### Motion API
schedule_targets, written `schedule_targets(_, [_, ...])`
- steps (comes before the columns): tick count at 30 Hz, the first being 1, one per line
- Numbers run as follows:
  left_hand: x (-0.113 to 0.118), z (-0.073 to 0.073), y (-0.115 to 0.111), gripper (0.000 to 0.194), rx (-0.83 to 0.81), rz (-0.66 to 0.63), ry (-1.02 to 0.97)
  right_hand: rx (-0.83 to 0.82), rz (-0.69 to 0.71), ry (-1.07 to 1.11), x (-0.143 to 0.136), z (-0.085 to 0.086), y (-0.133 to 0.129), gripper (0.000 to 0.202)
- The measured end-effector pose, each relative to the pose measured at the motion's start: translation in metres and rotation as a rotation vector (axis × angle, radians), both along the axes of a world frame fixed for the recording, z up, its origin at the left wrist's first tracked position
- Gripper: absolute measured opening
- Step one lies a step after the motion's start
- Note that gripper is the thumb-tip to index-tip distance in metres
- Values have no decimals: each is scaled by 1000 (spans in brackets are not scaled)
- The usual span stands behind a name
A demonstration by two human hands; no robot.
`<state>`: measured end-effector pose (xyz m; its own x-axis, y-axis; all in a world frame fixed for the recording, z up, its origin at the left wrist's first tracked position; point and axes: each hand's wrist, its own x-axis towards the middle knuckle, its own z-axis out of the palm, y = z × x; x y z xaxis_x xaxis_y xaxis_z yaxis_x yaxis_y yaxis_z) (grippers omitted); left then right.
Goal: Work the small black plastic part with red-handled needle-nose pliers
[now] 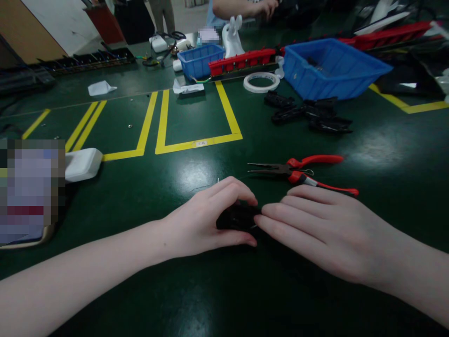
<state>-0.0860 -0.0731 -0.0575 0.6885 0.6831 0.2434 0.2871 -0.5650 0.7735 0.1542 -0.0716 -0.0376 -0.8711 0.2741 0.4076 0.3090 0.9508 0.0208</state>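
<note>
My left hand (210,215) is curled around a small black part (236,217), with the thumb on its near side and the fingers on its far side. My right hand (326,229) meets the right end of that part, its fingers pressed together and the fingertips touching it. Whether the right hand pinches anything beneath is hidden. Just beyond the right hand lie red-handled long-nose pliers (296,171), jaws parted and pointing left. Farther back, several black plastic parts (315,112) are piled on the green table (196,295).
Behind the pile stands a large blue bin (333,70), with a tape roll (261,82) and a smaller blue bin (199,61) to its left. A white case (83,164) and a blurred phone-like object (31,196) lie left. Another person's hand (268,8) shows at the top.
</note>
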Motion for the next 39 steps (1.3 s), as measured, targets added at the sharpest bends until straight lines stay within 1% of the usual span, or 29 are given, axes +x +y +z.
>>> schedule_targets(4, [0, -1, 1, 49, 15, -8, -8, -37, 33, -36, -4, 7, -3, 36])
schedule_targets(7, [1, 0, 1, 50, 4, -14, -2, -106, 26, 37, -6, 6, -3, 28])
schedule_targets(10, [2, 2, 0, 48, -10, -25, -2, -220, -36, 108, -5, 1, -2, 20])
schedule_targets(13, [2, 3, 0, 47, -18, -38, -6, -279, -93, 99, -3, -2, 0, 19])
schedule_targets(18, [3, 4, 1, 44, -40, -57, 9, -296, -62, 66, -3, -3, 0, 20])
schedule_targets(22, [2, 3, 1, 43, -39, -61, 17, -300, -69, 81, -5, -3, 0, 20])
schedule_targets(32, [3, 3, 0, 42, -27, -70, 35, -216, -41, 54, -7, -6, -4, 19])
schedule_targets(36, [4, 5, -1, 37, -33, -57, 59, -166, -26, 1, -7, -6, -5, 21])
schedule_targets(39, [4, 5, -2, 35, -28, -55, 87, -161, -6, 16, -8, -7, -6, 20])
